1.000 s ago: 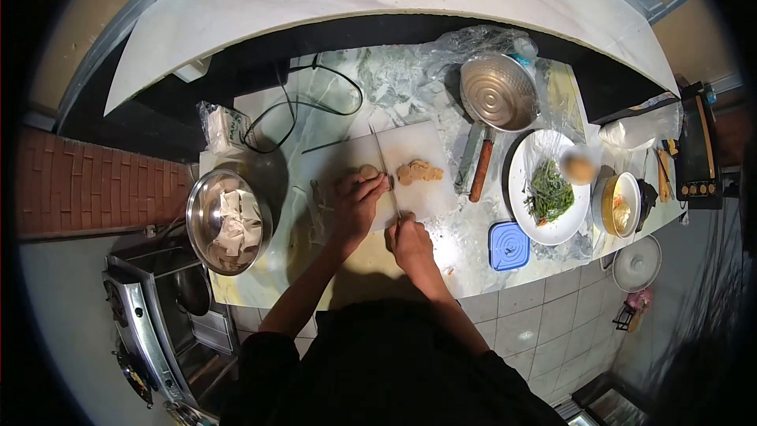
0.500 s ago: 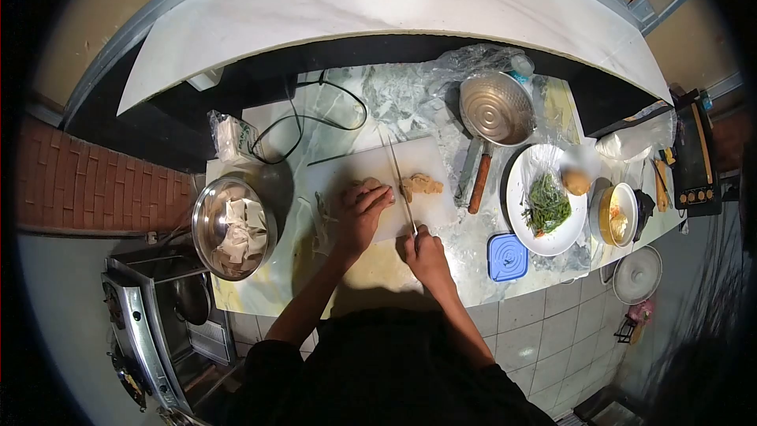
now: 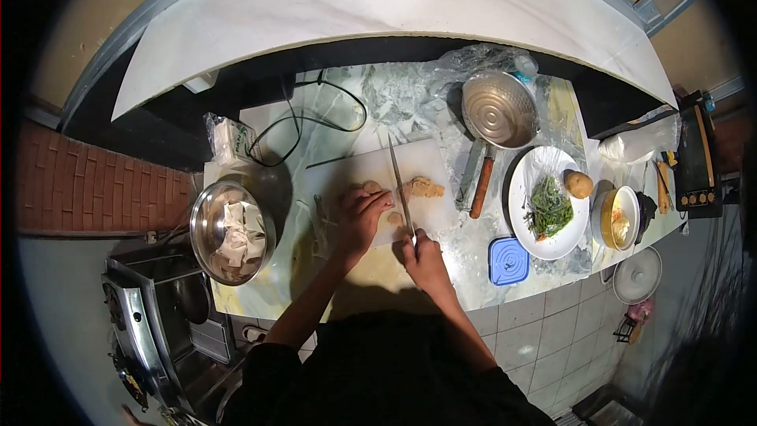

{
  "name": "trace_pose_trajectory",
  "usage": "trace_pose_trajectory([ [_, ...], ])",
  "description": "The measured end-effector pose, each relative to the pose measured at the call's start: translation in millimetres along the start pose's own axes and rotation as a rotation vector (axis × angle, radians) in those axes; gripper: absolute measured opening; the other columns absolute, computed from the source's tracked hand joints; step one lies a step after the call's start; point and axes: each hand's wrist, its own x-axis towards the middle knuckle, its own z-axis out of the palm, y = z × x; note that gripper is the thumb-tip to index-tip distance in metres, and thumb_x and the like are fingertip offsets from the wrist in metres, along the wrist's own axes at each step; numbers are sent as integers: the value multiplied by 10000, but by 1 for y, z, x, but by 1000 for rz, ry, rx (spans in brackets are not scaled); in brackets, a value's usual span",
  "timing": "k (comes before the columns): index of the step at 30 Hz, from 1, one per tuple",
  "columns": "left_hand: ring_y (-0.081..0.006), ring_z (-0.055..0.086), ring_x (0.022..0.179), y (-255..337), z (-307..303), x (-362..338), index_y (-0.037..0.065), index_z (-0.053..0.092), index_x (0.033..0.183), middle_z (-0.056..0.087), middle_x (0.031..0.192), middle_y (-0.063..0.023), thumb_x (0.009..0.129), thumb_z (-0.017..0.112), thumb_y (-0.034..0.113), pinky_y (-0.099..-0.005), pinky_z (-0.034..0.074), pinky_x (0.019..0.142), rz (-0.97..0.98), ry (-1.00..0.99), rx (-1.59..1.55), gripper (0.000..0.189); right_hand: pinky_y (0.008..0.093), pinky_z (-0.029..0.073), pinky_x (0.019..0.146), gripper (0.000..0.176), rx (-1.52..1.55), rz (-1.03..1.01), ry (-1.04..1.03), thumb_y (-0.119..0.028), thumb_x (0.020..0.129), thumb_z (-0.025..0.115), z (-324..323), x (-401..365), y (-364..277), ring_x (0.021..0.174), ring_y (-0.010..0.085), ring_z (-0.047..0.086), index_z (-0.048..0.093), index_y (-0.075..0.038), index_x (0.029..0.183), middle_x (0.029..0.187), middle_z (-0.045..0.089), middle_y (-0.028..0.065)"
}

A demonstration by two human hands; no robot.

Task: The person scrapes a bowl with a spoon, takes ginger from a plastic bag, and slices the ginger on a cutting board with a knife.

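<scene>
A white cutting board (image 3: 430,154) lies on the marble counter. My right hand (image 3: 426,260) is closed round the handle of a long knife (image 3: 397,170), whose blade points away across the board. Left of the blade, my left hand (image 3: 360,221) presses with bent fingers on a pale brown piece of food (image 3: 371,187), mostly hidden under them. A small round slice (image 3: 395,218) rests between that hand and the knife. Right of the blade is a pile of light brown pieces (image 3: 424,187).
Left: a steel bowl (image 3: 203,229) with wrappers and a plastic-wrapped packet (image 3: 234,140). Behind: a black cable (image 3: 339,128). Right: a saucepan (image 3: 499,110), a blue lid (image 3: 508,261), a white plate (image 3: 544,248) with greens and a round brown item (image 3: 579,184), and a bowl (image 3: 607,221).
The knife blade has shifted slightly left at its middle, and a round slice now shows beside my left fingers. Both hands keep nearly the same places.
</scene>
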Motion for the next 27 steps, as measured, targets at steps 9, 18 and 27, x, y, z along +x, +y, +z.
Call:
trace_pose_trajectory([
  [9, -165, 513, 1007, -7, 6, -9, 169, 730, 1000, 671, 1064, 95, 711, 763, 204, -330, 363, 891, -69, -114, 18, 293, 535, 466, 742, 218, -69, -11, -14, -114, 899, 517, 17, -5, 7, 864, 501, 575, 520, 60, 1029, 910, 589, 324],
  [18, -173, 516, 1017, -6, 3, -7, 181, 735, 973, 688, 1066, 83, 742, 736, 221, -351, 334, 923, -61, -90, 27, 235, 524, 462, 743, 240, 0, -17, -12, -178, 927, 523, 14, -8, 16, 813, 489, 571, 554, 38, 1027, 808, 621, 277],
  [27, -152, 538, 987, 4, -5, 1, 193, 727, 958, 717, 978, 50, 777, 720, 196, -367, 319, 924, -94, -83, 47, 181, 534, 464, 738, 258, -111, -6, -36, -117, 889, 534, 3, -4, 4, 844, 490, 579, 510, 48, 1086, 881, 603, 299],
])
